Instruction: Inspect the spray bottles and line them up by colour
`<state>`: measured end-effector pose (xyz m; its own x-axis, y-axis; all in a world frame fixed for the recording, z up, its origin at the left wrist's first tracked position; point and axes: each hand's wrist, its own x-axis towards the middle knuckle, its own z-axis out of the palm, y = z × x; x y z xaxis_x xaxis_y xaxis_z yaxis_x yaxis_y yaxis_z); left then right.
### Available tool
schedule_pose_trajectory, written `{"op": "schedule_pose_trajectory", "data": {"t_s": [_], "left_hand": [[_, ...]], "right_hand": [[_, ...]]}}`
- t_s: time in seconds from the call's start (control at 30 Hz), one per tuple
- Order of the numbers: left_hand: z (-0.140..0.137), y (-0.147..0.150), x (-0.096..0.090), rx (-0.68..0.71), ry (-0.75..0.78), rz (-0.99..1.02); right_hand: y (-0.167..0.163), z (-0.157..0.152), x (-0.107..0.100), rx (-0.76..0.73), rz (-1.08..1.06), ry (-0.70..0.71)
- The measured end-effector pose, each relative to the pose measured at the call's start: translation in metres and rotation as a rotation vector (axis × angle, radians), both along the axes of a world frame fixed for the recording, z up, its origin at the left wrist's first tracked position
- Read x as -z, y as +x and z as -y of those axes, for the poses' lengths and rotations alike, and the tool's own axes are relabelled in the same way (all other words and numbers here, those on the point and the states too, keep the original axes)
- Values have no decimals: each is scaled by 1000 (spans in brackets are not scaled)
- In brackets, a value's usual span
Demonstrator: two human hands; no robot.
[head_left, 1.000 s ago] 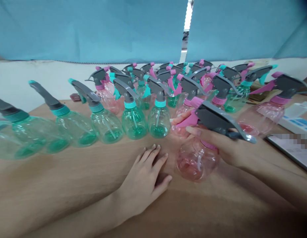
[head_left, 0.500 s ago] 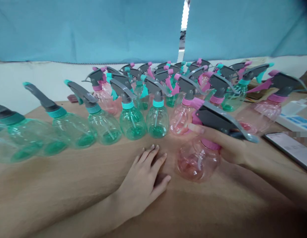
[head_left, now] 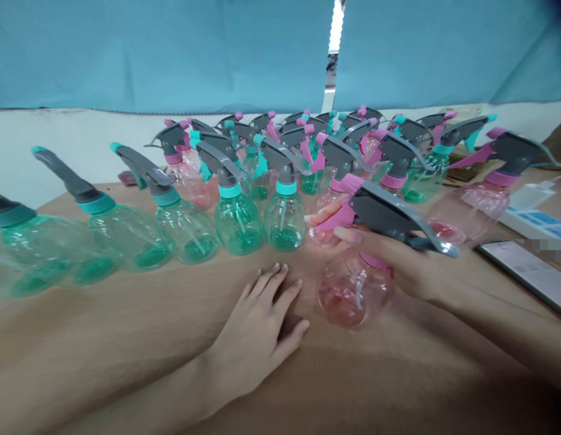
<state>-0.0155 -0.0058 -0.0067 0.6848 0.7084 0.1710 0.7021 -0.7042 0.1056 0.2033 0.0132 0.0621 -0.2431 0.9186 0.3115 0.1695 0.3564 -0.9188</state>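
Note:
My right hand (head_left: 410,263) is at the neck of a clear pink spray bottle (head_left: 353,293) with a grey and pink trigger head. Thumb and fingers reach round the neck below the head, and some fingertips show beyond the pink trigger. The bottle stands nearest to me on the table, its nozzle pointing left. My left hand (head_left: 260,332) lies palm down on the wood, fingers spread and holding nothing. Just beyond its fingertips stand two green spray bottles, one on the left (head_left: 239,226) and one on the right (head_left: 285,223).
More green spray bottles (head_left: 130,238) line the left side of the table (head_left: 139,338). Several pink and green ones crowd the back. A pink spray bottle (head_left: 471,208), a phone (head_left: 529,275) and a white power strip (head_left: 541,220) are on the right. A blue curtain (head_left: 171,54) hangs behind.
The fingers of my right hand now show further out past the trigger, and the pink spray bottle sits slightly further left. My left hand keeps its place on the table.

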Motion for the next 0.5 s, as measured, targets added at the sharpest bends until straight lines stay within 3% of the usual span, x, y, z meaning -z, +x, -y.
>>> {"op": "schedule_pose_trajectory", "data": {"t_s": [0.17,0.5], "left_hand": [[0,0,1,3,5,3],[0,1,0,2,2,7]], "right_hand": [[0,0,1,100,17,-41],[0,0,2,57,32,-99]]}}
